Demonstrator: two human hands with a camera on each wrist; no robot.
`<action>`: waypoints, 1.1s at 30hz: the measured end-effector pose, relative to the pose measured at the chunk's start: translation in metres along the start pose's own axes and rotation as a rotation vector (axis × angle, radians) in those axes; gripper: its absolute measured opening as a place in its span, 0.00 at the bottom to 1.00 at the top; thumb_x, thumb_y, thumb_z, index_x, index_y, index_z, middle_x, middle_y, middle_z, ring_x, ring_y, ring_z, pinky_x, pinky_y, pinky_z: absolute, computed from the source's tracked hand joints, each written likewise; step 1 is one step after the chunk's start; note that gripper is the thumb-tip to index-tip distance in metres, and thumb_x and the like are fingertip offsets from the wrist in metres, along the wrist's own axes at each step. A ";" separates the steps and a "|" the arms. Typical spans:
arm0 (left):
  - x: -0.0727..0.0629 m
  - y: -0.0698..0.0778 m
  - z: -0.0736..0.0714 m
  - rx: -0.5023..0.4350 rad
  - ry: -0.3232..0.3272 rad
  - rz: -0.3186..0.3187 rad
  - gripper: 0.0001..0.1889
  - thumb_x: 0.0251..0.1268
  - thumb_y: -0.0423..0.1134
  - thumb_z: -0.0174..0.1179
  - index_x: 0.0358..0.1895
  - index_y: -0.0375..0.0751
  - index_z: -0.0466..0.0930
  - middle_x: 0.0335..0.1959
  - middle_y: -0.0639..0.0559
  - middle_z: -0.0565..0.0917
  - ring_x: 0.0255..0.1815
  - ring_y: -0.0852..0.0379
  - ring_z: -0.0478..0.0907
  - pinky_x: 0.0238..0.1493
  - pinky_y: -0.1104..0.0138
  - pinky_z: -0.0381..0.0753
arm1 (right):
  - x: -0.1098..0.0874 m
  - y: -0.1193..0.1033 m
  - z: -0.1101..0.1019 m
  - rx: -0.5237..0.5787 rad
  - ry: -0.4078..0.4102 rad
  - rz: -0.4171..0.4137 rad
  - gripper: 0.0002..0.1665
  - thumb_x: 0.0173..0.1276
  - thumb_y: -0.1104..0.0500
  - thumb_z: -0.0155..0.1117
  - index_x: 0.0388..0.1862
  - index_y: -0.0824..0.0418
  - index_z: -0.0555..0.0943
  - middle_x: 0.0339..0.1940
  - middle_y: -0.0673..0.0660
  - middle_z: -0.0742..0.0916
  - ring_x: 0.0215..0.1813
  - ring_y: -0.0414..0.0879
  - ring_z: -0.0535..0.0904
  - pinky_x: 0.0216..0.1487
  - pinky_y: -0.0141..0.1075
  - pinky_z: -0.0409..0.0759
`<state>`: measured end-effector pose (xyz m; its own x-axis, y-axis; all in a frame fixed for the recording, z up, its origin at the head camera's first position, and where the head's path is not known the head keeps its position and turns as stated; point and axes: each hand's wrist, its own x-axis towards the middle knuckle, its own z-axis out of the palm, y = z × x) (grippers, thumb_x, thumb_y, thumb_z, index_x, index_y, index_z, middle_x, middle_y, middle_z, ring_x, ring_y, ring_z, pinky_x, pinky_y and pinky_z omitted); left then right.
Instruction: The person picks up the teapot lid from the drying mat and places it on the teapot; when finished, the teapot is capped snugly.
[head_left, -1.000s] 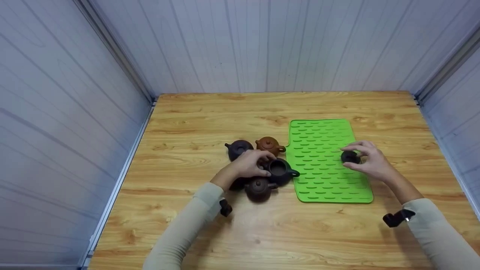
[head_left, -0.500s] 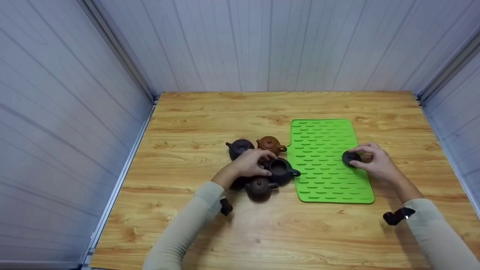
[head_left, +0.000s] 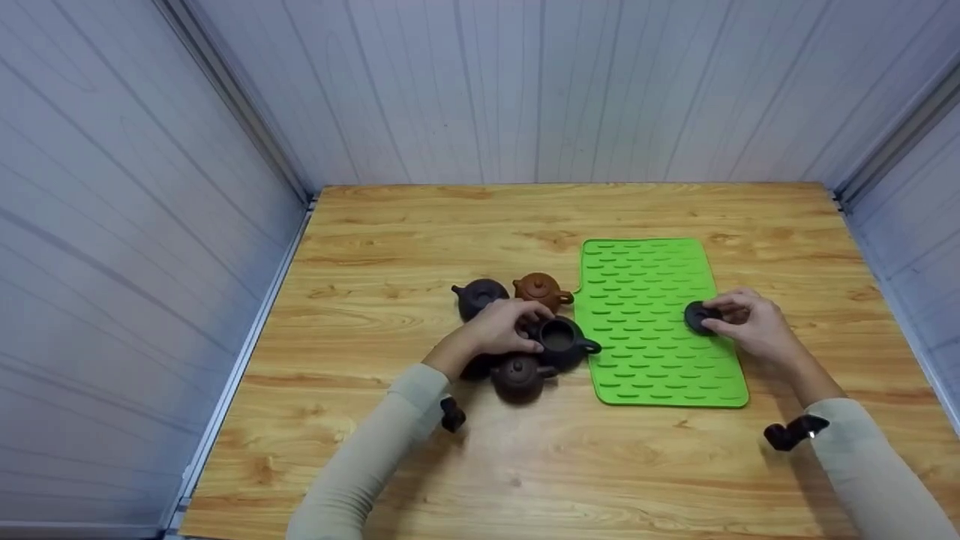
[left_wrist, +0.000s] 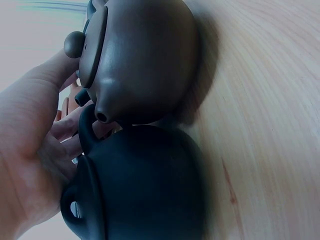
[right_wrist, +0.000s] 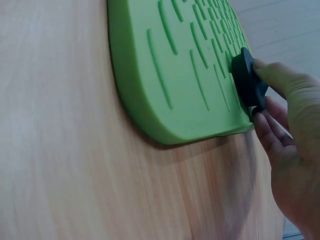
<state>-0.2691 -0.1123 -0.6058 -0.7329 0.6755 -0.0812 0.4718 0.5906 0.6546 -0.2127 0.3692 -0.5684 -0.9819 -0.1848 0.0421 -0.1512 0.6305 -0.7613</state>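
In the head view, my right hand (head_left: 757, 326) pinches a round black teapot lid (head_left: 697, 319) between thumb and fingers at the right part of the green ridged mat (head_left: 645, 375). The right wrist view has the lid (right_wrist: 245, 82) tilted, close to the mat surface. My left hand (head_left: 499, 326) grips the spout side of a lidless black teapot (head_left: 577, 352), whose round mouth faces up and whose handle reaches over the mat's left edge. A brown teapot (left_wrist: 150, 60) and a lidded black teapot (left_wrist: 150, 185) stand below that hand; its fingers are partly hidden there.
A dark purplish teapot (head_left: 480, 292) and an orange-brown teapot (head_left: 537, 289) stand just behind my left hand. All these pots crowd together left of the mat. Pale panel walls (head_left: 502, 97) border the wooden table (head_left: 375, 247) at the back and sides.
My right hand has tipped the lid and shifted slightly, so that more of its top now shows. The left hand and the teapots have stayed in place.
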 end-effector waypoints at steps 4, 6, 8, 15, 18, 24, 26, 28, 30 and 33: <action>-0.001 0.000 -0.001 0.001 0.000 0.004 0.30 0.68 0.60 0.79 0.72 0.65 0.84 0.64 0.50 0.93 0.67 0.47 0.89 0.74 0.46 0.83 | -0.001 -0.002 -0.001 0.019 0.002 -0.007 0.17 0.78 0.62 0.78 0.60 0.69 0.91 0.57 0.58 0.85 0.49 0.25 0.80 0.51 0.15 0.80; -0.001 0.000 -0.001 0.003 0.002 0.005 0.30 0.68 0.60 0.79 0.72 0.65 0.84 0.64 0.50 0.93 0.67 0.47 0.89 0.73 0.46 0.84 | -0.001 -0.002 -0.002 0.033 -0.011 -0.017 0.17 0.78 0.63 0.76 0.61 0.69 0.91 0.60 0.60 0.85 0.51 0.24 0.79 0.53 0.14 0.80; -0.001 0.000 0.000 0.006 0.004 0.008 0.30 0.68 0.61 0.79 0.72 0.65 0.84 0.64 0.50 0.93 0.67 0.48 0.89 0.73 0.47 0.84 | -0.001 -0.002 -0.002 0.040 -0.024 -0.023 0.16 0.79 0.65 0.74 0.62 0.70 0.90 0.63 0.64 0.85 0.53 0.22 0.78 0.55 0.13 0.79; -0.001 0.001 -0.001 -0.005 -0.001 -0.005 0.30 0.68 0.61 0.79 0.72 0.66 0.84 0.64 0.50 0.92 0.68 0.47 0.88 0.74 0.47 0.83 | -0.001 -0.002 -0.003 0.040 -0.036 -0.021 0.16 0.79 0.68 0.73 0.62 0.72 0.90 0.67 0.71 0.83 0.54 0.18 0.77 0.56 0.12 0.78; -0.002 0.003 -0.001 -0.004 0.000 -0.007 0.30 0.68 0.60 0.79 0.72 0.65 0.84 0.64 0.49 0.92 0.67 0.47 0.88 0.73 0.47 0.83 | -0.001 -0.002 -0.002 0.051 -0.032 -0.029 0.16 0.78 0.68 0.73 0.62 0.73 0.90 0.66 0.71 0.83 0.53 0.18 0.77 0.56 0.13 0.79; -0.002 0.005 -0.002 0.007 0.000 -0.011 0.31 0.68 0.59 0.79 0.72 0.64 0.84 0.64 0.49 0.92 0.67 0.46 0.88 0.73 0.47 0.83 | 0.001 -0.002 -0.001 0.079 -0.012 -0.018 0.15 0.78 0.70 0.72 0.60 0.74 0.90 0.65 0.70 0.84 0.54 0.18 0.78 0.57 0.13 0.79; -0.002 0.005 -0.001 0.006 0.000 -0.014 0.31 0.68 0.59 0.79 0.72 0.64 0.84 0.64 0.49 0.92 0.68 0.47 0.88 0.74 0.47 0.82 | 0.002 -0.003 -0.001 0.088 -0.012 -0.006 0.15 0.78 0.71 0.72 0.60 0.75 0.90 0.65 0.68 0.83 0.54 0.18 0.78 0.56 0.13 0.79; -0.002 0.004 -0.001 0.007 0.000 -0.016 0.31 0.68 0.59 0.79 0.72 0.65 0.84 0.64 0.49 0.92 0.68 0.47 0.88 0.74 0.46 0.82 | 0.003 -0.003 0.000 0.089 -0.012 0.000 0.16 0.77 0.71 0.72 0.60 0.75 0.89 0.65 0.66 0.83 0.54 0.19 0.78 0.57 0.13 0.79; -0.001 0.003 -0.001 0.007 0.000 -0.016 0.31 0.68 0.60 0.79 0.72 0.65 0.84 0.64 0.49 0.92 0.68 0.47 0.88 0.74 0.47 0.82 | 0.004 -0.003 0.000 0.082 -0.010 0.005 0.16 0.77 0.71 0.72 0.60 0.75 0.89 0.64 0.66 0.83 0.54 0.19 0.78 0.57 0.13 0.79; -0.002 0.002 -0.001 0.018 -0.001 -0.014 0.30 0.68 0.61 0.78 0.72 0.67 0.84 0.64 0.51 0.92 0.68 0.47 0.88 0.74 0.47 0.82 | 0.005 -0.004 0.002 0.064 -0.016 0.018 0.17 0.77 0.70 0.73 0.61 0.74 0.90 0.63 0.65 0.83 0.54 0.22 0.78 0.56 0.14 0.79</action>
<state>-0.2672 -0.1122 -0.6037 -0.7390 0.6675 -0.0913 0.4701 0.6079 0.6399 -0.2164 0.3646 -0.5661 -0.9824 -0.1858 0.0179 -0.1251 0.5842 -0.8019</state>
